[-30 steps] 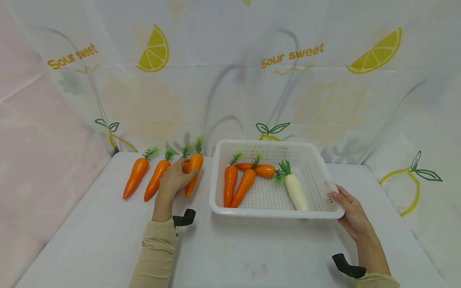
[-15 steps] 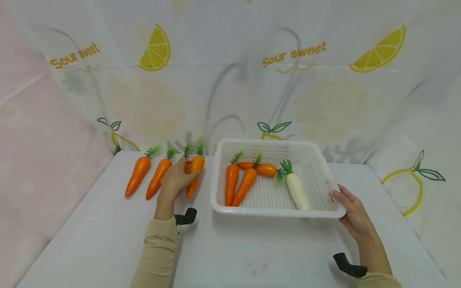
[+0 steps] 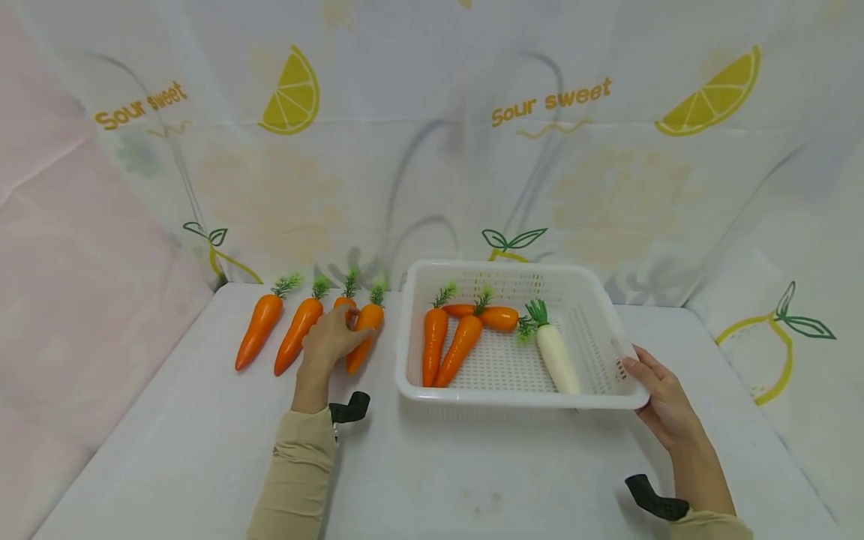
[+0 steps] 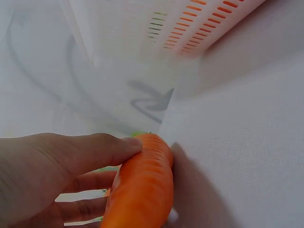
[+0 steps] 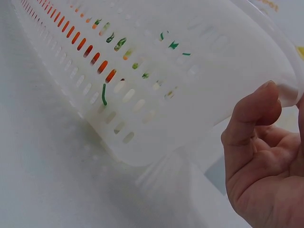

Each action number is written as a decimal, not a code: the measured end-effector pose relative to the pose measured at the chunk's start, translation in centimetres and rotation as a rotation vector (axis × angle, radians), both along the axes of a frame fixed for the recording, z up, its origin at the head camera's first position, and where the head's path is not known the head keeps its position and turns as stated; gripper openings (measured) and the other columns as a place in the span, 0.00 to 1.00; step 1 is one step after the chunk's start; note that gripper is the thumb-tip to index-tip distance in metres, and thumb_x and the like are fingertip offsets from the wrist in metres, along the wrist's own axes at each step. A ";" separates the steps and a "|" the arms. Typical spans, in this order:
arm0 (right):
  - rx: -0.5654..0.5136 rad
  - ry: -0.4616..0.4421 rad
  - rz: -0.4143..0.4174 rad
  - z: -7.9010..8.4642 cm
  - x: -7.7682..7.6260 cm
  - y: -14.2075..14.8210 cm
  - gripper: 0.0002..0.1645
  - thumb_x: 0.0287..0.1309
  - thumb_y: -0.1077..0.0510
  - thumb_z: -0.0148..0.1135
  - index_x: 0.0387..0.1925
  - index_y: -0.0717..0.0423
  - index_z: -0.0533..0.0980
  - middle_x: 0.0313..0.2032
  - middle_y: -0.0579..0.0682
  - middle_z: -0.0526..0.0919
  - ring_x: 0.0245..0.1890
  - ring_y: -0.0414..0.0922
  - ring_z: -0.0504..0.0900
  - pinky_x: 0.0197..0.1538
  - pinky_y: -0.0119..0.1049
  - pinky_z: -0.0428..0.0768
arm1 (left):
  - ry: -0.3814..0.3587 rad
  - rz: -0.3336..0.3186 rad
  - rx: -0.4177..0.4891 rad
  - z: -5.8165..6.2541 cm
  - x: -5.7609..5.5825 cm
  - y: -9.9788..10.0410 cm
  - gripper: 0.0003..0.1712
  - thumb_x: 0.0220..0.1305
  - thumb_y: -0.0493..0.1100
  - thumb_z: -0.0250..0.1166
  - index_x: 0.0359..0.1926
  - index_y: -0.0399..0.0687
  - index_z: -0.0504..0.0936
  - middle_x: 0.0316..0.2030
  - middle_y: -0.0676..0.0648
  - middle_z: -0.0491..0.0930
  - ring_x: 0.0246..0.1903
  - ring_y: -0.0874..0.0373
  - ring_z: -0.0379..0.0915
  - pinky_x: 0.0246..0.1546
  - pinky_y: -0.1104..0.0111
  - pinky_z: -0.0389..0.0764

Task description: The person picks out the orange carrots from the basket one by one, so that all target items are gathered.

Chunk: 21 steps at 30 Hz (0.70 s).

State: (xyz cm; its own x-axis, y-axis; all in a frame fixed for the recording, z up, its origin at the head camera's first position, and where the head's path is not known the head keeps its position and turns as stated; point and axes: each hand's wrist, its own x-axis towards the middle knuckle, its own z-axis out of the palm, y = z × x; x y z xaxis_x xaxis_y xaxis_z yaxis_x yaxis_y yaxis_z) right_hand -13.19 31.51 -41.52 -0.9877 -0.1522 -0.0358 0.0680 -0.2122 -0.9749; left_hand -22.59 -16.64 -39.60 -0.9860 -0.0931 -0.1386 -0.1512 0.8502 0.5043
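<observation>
My left hand holds an orange carrot with a green feathery top, at the right end of a row on the table. In the left wrist view the thumb lies along this carrot, and the other fingers are partly hidden behind it. Close by lie another carrot, partly covered by the hand, and two more to the left. At the right, my right hand grips the rim of a white plastic basket; the right wrist view shows curled fingers at that rim.
Inside the basket are several carrots and a white radish with a green top. The white tabletop meets a printed cloth backdrop behind the basket. A pale pink cloth hangs at the left.
The carrot in my left hand has come down slightly, its top lower and its tip shifted a little left. My right hand and the basket have stayed in place over the last half second.
</observation>
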 end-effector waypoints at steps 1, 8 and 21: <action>0.003 -0.002 -0.003 0.0 0.0 0.0 0.19 0.72 0.57 0.42 0.59 0.40 0.69 0.47 0.37 0.81 0.43 0.34 0.82 0.41 0.32 0.83 | 0.002 -0.001 0.000 -0.1 0.0 0.0 0.32 0.56 0.58 0.64 0.58 0.48 0.72 0.34 0.46 0.72 0.32 0.48 0.69 0.30 0.62 0.66; 0.013 -0.005 0.007 -0.4 -0.3 -0.4 0.19 0.72 0.57 0.42 0.59 0.42 0.68 0.48 0.37 0.80 0.43 0.35 0.81 0.41 0.32 0.83 | 0.011 0.000 0.018 -0.4 0.2 -0.4 0.31 0.56 0.54 0.66 0.58 0.47 0.71 0.39 0.44 0.73 0.34 0.48 0.71 0.36 0.55 0.70; -0.009 -0.003 0.000 -0.3 0.0 0.0 0.19 0.72 0.57 0.41 0.59 0.41 0.68 0.48 0.38 0.81 0.43 0.35 0.81 0.41 0.33 0.83 | 0.042 0.011 0.045 -0.6 -0.3 0.2 0.32 0.56 0.46 0.65 0.62 0.47 0.68 0.39 0.43 0.73 0.33 0.47 0.70 0.36 0.54 0.71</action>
State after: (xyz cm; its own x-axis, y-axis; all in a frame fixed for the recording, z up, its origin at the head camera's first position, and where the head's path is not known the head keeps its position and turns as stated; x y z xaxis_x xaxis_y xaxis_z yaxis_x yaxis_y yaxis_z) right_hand -13.22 31.53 -41.77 -0.9876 -0.1523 -0.0372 0.0707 -0.2211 -0.9727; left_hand -22.86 -16.45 -40.15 -0.9900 -0.0981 -0.1017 -0.1381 0.8252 0.5477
